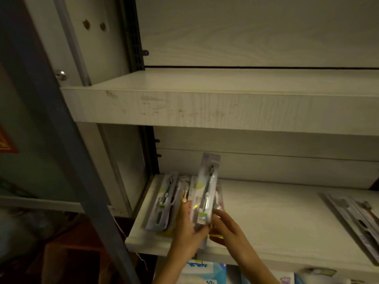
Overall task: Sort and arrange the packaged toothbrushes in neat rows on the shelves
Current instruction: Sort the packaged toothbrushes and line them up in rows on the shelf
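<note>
Head view shows your left hand [187,226] gripping a pack [207,191] by its foot, tilted up over the row [166,201] at the shelf's [276,222] left end, with your right hand [227,230] touching beside it, its grip unclear; the placing step looks to be in hand, so next lay the pack flat alongside that row.

grey metal post [67,152] slants across left | red and yellow sign [6,142] at left edge | shiny knob [61,75] on white panel [96,48] | blue-white packs [203,271] at bottom | brown box [67,261] low left
</note>
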### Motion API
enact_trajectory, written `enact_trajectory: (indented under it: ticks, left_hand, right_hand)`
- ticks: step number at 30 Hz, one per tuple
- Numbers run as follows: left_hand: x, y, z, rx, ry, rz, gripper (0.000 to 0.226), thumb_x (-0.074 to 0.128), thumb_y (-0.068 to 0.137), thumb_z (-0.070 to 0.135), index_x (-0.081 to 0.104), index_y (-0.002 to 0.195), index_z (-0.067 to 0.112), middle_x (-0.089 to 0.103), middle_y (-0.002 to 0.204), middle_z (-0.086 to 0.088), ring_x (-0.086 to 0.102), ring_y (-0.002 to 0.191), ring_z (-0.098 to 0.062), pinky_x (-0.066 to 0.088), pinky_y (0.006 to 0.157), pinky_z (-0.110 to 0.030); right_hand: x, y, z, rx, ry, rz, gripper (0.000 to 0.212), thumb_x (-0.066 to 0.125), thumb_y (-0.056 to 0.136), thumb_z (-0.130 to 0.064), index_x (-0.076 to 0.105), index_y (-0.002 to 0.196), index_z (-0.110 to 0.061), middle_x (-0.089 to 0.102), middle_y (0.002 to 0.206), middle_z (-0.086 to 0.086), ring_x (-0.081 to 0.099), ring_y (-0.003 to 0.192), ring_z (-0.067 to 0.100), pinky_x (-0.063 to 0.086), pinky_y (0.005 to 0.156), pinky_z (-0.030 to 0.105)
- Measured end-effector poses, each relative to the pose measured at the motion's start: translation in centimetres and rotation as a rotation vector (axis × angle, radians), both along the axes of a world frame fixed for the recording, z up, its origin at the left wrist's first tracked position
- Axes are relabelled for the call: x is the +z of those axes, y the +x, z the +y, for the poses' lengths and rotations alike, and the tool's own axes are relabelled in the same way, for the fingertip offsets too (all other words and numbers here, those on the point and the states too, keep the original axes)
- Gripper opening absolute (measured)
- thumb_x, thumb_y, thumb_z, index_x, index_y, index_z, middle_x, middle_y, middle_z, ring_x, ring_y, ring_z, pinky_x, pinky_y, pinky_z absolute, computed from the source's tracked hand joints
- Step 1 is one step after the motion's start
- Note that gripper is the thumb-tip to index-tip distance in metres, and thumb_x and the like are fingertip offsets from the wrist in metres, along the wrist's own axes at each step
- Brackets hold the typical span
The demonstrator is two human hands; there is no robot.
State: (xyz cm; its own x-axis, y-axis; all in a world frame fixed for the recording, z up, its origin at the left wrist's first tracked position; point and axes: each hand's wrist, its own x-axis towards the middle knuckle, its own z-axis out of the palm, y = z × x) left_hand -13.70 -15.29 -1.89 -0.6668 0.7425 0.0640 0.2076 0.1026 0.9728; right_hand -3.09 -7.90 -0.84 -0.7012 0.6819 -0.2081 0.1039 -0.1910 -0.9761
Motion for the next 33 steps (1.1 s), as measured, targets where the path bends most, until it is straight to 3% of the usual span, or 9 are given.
enact_trajectory:
  ticks: [5,8,11,13,16,23,27,30,33]
  left_hand:
    - [0.7,1.1,-0.8,-0.140,-0.013,-0.100,0.057,0.067,0.081,0.008,0.038,0.126,0.030,0.051,0.119,0.010,0.056,0.106,-0.006,0.050,0.071,-0.011]
    - [0.1,-2.3,-1.7,-0.022,-0.033,0.047,0.036,0.065,0.079,0.017,0.054,0.110,0.031,0.051,0.120,0.003,0.052,0.114,-0.016,0.049,0.082,-0.022]
    - [-1.4,-7.7,-1.5,0.329,-0.367,0.325,0.049,0.066,0.080,0.035,0.052,0.124,0.017,0.048,0.130,-0.008,0.045,0.122,-0.028,0.044,0.095,-0.039]
    - [-2.3,-10.1,-1.1,0.321,-0.665,0.378,0.071,0.062,0.079,0.052,0.042,0.134,0.011,0.045,0.136,-0.012,0.040,0.127,-0.030,0.041,0.099,-0.039]
    - [-3.4,-11.4,-0.4,0.252,-0.782,0.357,0.071,0.065,0.078,0.049,0.042,0.132,0.008,0.050,0.133,-0.013,0.045,0.124,-0.030,0.043,0.097,-0.036]
    - [-3.6,-11.6,-0.1,0.289,-0.595,0.199,0.057,0.078,0.069,0.017,0.051,0.118,0.004,0.058,0.120,-0.018,0.057,0.107,-0.033,0.051,0.086,-0.040]
    - [-1.7,-9.1,-1.5,0.319,-0.319,0.111,0.049,0.076,0.068,0.002,0.049,0.109,0.008,0.063,0.106,-0.013,0.061,0.095,-0.030,0.050,0.076,-0.034]
    - [0.1,-6.1,-2.0,0.166,-0.139,-0.062,0.048,0.077,0.067,-0.003,0.050,0.102,0.015,0.062,0.092,0.000,0.062,0.087,-0.021,0.047,0.063,-0.022]
    - [0.9,-3.2,-1.4,0.007,-0.076,-0.235,0.046,0.076,0.069,-0.001,0.055,0.100,0.026,0.067,0.093,0.005,0.065,0.082,-0.008,0.050,0.055,-0.015]
  right_hand:
    - [0.2,-0.8,-0.7,-0.046,0.159,0.023,0.016,0.057,0.090,-0.025,0.063,0.104,-0.023,0.070,0.102,0.009,0.068,0.091,0.021,0.054,0.087,0.044]
    - [0.4,-0.4,-0.3,-0.062,0.122,0.030,0.011,0.053,0.092,-0.019,0.060,0.100,-0.020,0.070,0.102,0.005,0.067,0.094,0.017,0.055,0.087,0.038]
    - [0.7,0.4,-0.3,-0.068,0.106,0.030,0.012,0.051,0.093,-0.019,0.058,0.103,-0.019,0.067,0.104,-0.001,0.066,0.096,0.013,0.056,0.083,0.030]
    - [0.6,0.7,-0.3,-0.077,0.114,0.016,0.011,0.051,0.093,-0.019,0.058,0.102,-0.017,0.068,0.103,0.001,0.066,0.094,0.012,0.056,0.079,0.026]
    - [0.2,1.2,-0.3,-0.088,0.124,-0.008,0.011,0.053,0.092,-0.020,0.060,0.099,-0.015,0.068,0.103,0.005,0.066,0.095,0.016,0.056,0.081,0.030]
    - [0.1,2.1,-0.1,-0.111,0.133,-0.026,0.014,0.053,0.092,-0.022,0.060,0.102,-0.015,0.069,0.102,0.004,0.066,0.095,0.016,0.055,0.083,0.032]
    - [0.3,2.6,0.2,-0.127,0.087,-0.002,0.015,0.052,0.092,-0.019,0.060,0.103,-0.011,0.069,0.099,0.005,0.067,0.092,0.015,0.056,0.068,0.021]
    - [0.8,3.0,0.7,-0.139,0.103,0.008,0.015,0.052,0.092,-0.018,0.059,0.103,-0.009,0.069,0.097,0.005,0.067,0.091,0.016,0.055,0.064,0.018]
    - [1.4,3.8,1.1,-0.132,0.119,0.008,0.016,0.051,0.093,-0.021,0.058,0.104,-0.014,0.068,0.099,0.001,0.067,0.089,0.011,0.054,0.066,0.018]
